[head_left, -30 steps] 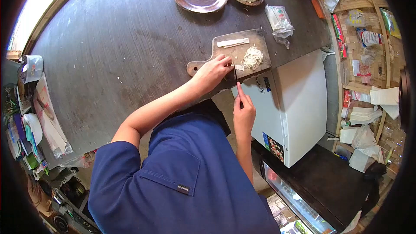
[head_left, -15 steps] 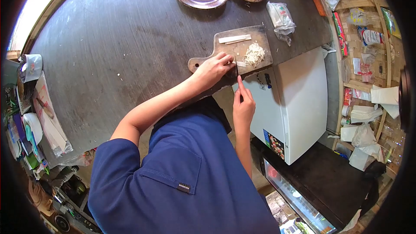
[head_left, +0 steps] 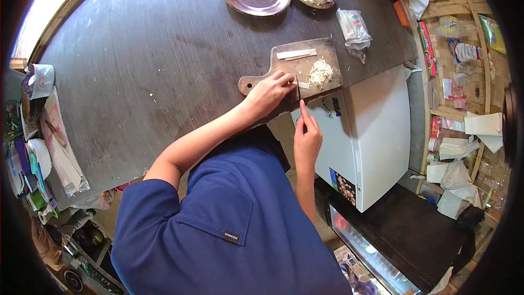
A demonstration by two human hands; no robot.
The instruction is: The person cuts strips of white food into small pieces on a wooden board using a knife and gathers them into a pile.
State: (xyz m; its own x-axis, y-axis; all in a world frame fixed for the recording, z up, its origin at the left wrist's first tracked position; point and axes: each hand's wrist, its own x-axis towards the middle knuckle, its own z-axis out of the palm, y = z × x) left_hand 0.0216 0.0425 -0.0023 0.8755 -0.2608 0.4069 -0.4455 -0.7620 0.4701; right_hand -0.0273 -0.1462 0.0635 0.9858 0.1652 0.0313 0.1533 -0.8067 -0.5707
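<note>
white strip lies on the near edge of the wooden cutting board, right between my two hands, its end poking out from under the left hand. that hand is curled over it, fingertips bent down and pinning it flat to the wood. i judge the knuckles are tucked that way to guide the blade while the tips stay off its edge. whether the thumb also pinches the strip i cannot tell, since the hand hides it.

the right hand is closed around the handle of a knife, index finger stretched forward along the spine, which i read as a way to steer a thin blade closely. the blade stands just beside the left fingertips, over the strip, pointing away from the body.

just past it on the board sits a pile of chopped white bits, close to the blade yet out of its way, and two longer white strips lie along the far edge. the board rests at the rim of the dark table, beside a white appliance. farther off stand a brown plate with pale chunks, a dish of white shreds and a crumpled plastic bag.
</note>
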